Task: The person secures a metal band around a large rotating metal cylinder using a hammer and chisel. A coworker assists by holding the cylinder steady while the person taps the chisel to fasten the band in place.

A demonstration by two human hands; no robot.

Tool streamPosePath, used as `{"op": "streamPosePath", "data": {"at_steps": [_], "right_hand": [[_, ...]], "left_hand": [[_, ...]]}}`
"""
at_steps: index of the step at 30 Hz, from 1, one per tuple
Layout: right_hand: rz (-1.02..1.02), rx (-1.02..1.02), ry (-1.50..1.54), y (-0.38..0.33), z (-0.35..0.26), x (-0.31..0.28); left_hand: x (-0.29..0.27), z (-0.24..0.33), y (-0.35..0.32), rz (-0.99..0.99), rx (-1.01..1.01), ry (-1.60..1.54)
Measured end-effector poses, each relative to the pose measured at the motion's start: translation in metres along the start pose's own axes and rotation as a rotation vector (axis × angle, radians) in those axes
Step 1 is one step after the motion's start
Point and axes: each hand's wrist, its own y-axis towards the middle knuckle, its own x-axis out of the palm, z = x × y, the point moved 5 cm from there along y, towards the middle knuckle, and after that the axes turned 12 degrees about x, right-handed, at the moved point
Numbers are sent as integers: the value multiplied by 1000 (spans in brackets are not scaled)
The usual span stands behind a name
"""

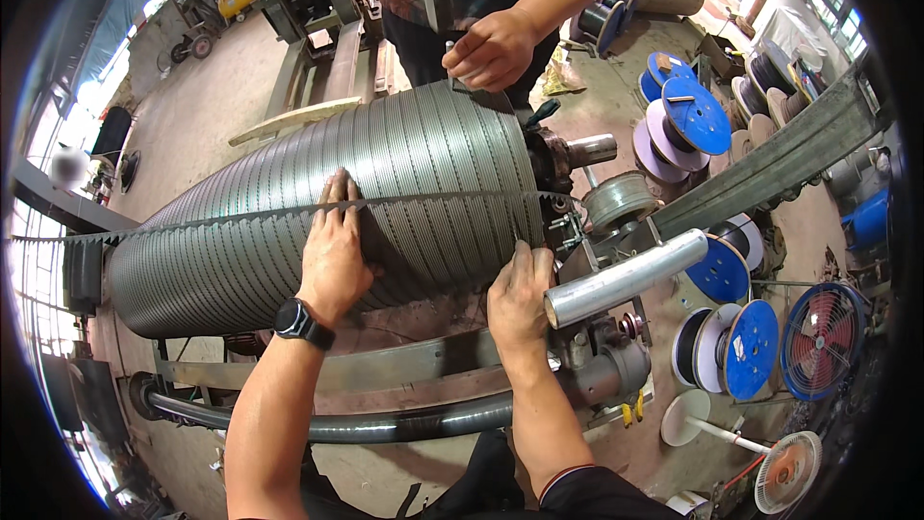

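Steel, stiff and surely heavy, the ribbed wire-wrapped cylinder (385,202) lay across its machine frame, left hand (334,255) pressed open on the toothed strip (433,204), right hand (520,297) seemingly gripping its sharp-edged end.

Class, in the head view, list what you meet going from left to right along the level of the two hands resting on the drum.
Ribbed metal drum → left hand → right hand → shiny metal tube → blue wire spool → red fan.
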Motion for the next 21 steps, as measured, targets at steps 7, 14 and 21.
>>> {"op": "streamPosePath", "data": {"at_steps": [7, 14, 21], "right_hand": [[-154, 165, -49, -37, 26, -11], [19, -2, 31, -16, -15, -23], [48, -33, 96, 3, -30, -4]], "left_hand": [[5, -4, 0, 10, -9, 8], [4, -3, 1, -2, -37, -13], [7, -2, 2, -9, -8, 16]]}}
